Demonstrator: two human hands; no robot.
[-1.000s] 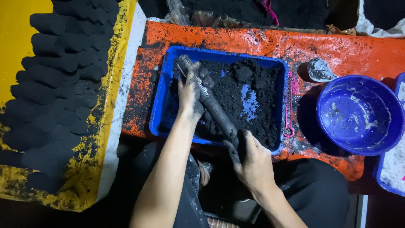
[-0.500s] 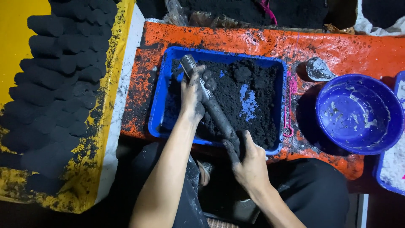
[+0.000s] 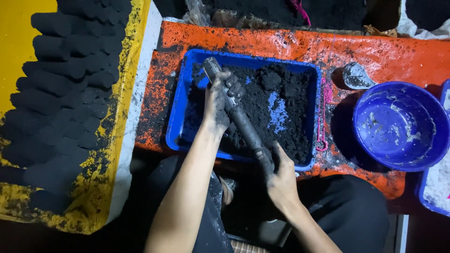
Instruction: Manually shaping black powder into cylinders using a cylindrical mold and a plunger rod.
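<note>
A blue rectangular tray (image 3: 174, 122) holds a heap of black powder (image 3: 276, 110). A long, soot-covered metal tube (image 3: 243, 122) lies slanted over the tray. My left hand (image 3: 219, 100) grips the tube near its upper end, fingers wrapped around it. My right hand (image 3: 280, 180) clasps the tube's lower end at the tray's near rim. Both hands are smeared black.
Several black cylindrical briquettes (image 3: 61, 93) lie in rows on a yellow board (image 3: 18, 42) at the left. A round blue bowl (image 3: 401, 125) with grey residue stands at the right on the orange table (image 3: 375, 51), with a small scoop (image 3: 356, 77) beside it.
Both hands have kept their grip on the tube. The tube and hands have shifted very slightly; the tray and bowl stay where they were.
</note>
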